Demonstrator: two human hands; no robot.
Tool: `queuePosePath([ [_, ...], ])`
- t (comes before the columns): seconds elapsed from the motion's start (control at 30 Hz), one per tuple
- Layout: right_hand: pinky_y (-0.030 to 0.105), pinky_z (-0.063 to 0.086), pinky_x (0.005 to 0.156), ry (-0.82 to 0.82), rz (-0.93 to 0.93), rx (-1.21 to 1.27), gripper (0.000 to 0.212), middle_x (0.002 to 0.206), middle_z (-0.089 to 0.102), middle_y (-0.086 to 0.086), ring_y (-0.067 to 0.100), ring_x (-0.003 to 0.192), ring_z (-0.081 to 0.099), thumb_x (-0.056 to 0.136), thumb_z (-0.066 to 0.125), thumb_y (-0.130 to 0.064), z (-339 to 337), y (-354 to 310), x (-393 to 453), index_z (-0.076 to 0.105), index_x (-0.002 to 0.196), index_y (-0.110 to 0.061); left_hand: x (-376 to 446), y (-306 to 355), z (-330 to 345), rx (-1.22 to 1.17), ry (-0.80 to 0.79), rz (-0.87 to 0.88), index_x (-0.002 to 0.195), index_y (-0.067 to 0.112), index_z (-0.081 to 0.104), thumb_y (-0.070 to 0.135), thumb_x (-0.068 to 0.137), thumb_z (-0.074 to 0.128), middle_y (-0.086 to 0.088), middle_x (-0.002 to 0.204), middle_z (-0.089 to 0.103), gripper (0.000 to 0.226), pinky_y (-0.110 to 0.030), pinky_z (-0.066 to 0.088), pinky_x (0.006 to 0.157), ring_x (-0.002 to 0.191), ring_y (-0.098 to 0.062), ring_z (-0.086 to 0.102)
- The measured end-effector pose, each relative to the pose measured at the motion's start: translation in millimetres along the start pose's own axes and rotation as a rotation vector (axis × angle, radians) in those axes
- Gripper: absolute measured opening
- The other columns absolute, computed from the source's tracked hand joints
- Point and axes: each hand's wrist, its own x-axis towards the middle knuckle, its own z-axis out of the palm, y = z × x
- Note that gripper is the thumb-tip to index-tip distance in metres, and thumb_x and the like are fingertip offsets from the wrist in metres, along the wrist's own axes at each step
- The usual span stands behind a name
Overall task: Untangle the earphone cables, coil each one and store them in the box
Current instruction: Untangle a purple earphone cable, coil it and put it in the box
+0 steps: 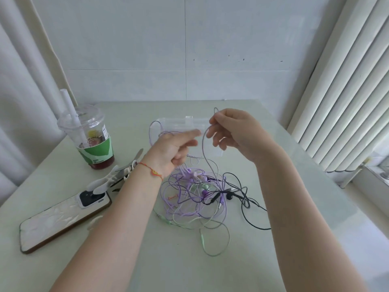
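Note:
A tangle of earphone cables [197,192] lies mid-table: purple, pale green [212,245] and black [244,199] strands knotted together. My right hand [233,131] is raised above the pile and pinches a purple cable [205,152] that hangs down into the tangle. My left hand [174,148] is beside it, blurred, fingers curled round purple strands that loop up to the left. A clear plastic box [179,123] stands behind both hands, partly hidden by them.
A plastic drink cup [92,138] with a straw stands at the left. Scissors [126,167] and a white clip lie near it. A phone [63,220] rests face down at the front left. Window blinds [347,81] run along the right.

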Motion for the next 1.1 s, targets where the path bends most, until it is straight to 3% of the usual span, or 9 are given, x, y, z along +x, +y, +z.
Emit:
queuePosePath([
  [0.1,0.026,0.04,0.044,0.035,-0.038,0.079,0.019,0.07,0.066,0.012,0.021,0.049,0.058,0.102,0.044,-0.013,6,-2,0,0.055,0.09,-0.004,-4,-3,5,0.113,-0.185,-0.019,0.078,0.018,0.077,0.046,0.075,0.065,-0.002,0.077,0.067,0.031,-0.022,0.01,0.045,0.038,-0.005,0.021],
  [0.2,0.027,0.046,0.046,0.155,-0.093,0.135,0.015,0.08,0.071,0.012,0.024,0.056,0.064,0.102,0.044,-0.014,4,-3,2,0.054,0.094,-0.005,-5,-4,2,0.207,-0.274,0.029,0.08,0.017,0.078,0.037,0.077,0.067,-0.001,0.078,0.065,0.023,-0.024,0.011,0.046,0.04,-0.007,0.021],
  [0.4,0.031,0.057,0.063,0.188,-0.171,0.181,0.01,0.097,0.073,0.012,0.024,0.079,0.071,0.101,0.047,-0.012,0,-1,4,0.055,0.102,-0.006,-3,-5,2,0.218,-0.235,0.036,0.076,0.016,0.077,0.026,0.076,0.071,0.002,0.073,0.065,0.011,-0.026,0.01,0.047,0.039,-0.006,0.023],
  [0.5,0.031,0.055,0.061,0.144,-0.179,0.141,0.011,0.088,0.072,0.014,0.025,0.075,0.069,0.101,0.046,-0.008,5,-1,3,0.055,0.096,-0.005,-4,-6,8,0.262,-0.212,0.027,0.083,0.012,0.068,0.021,0.081,0.071,0.0,0.072,0.066,0.01,-0.027,0.009,0.047,0.038,-0.006,0.022],
  [0.63,0.026,0.04,0.046,0.097,-0.187,0.128,0.014,0.066,0.062,0.008,0.022,0.051,0.052,0.1,0.046,-0.007,9,-2,4,0.054,0.088,-0.007,0,-13,14,0.257,-0.023,0.046,0.09,0.007,0.054,0.023,0.084,0.073,-0.006,0.071,0.064,0.026,-0.015,0.019,0.036,0.036,-0.007,0.025],
  [0.8,0.025,0.039,0.043,0.148,-0.14,0.111,0.011,0.068,0.061,0.008,0.019,0.047,0.052,0.099,0.05,-0.011,8,-1,5,0.058,0.094,-0.004,-4,-8,5,0.353,-0.214,0.045,0.085,0.013,0.074,0.036,0.086,0.066,-0.004,0.073,0.072,0.024,-0.017,0.018,0.039,0.034,-0.007,0.029],
  [0.9,0.018,0.028,0.037,0.093,0.008,-0.229,0.024,0.066,0.058,0.004,0.01,0.035,0.039,0.094,0.061,-0.029,6,6,8,0.059,0.099,-0.005,5,-7,-8,0.083,-0.05,0.103,0.084,0.014,0.072,0.036,0.089,0.06,-0.004,0.077,0.074,0.026,-0.021,0.013,0.04,0.03,-0.004,0.024],
  [1.0,0.021,0.032,0.044,-0.193,0.186,-0.729,0.037,0.062,0.049,0.0,0.011,0.044,0.036,0.082,0.07,-0.048,4,11,4,0.068,0.094,-0.013,10,-5,-18,-0.149,0.085,0.122,0.088,0.015,0.068,0.032,0.096,0.054,0.0,0.082,0.074,0.024,-0.017,0.015,0.037,0.03,-0.002,0.021],
  [1.1,0.019,0.032,0.046,-0.318,0.238,-0.951,0.019,0.05,0.042,-0.003,0.012,0.042,0.036,0.083,0.071,-0.035,3,16,2,0.073,0.077,-0.017,13,-7,-22,-0.227,0.169,0.172,0.09,0.017,0.065,0.033,0.098,0.052,0.001,0.092,0.074,0.022,-0.015,0.019,0.037,0.031,-0.003,0.019],
])
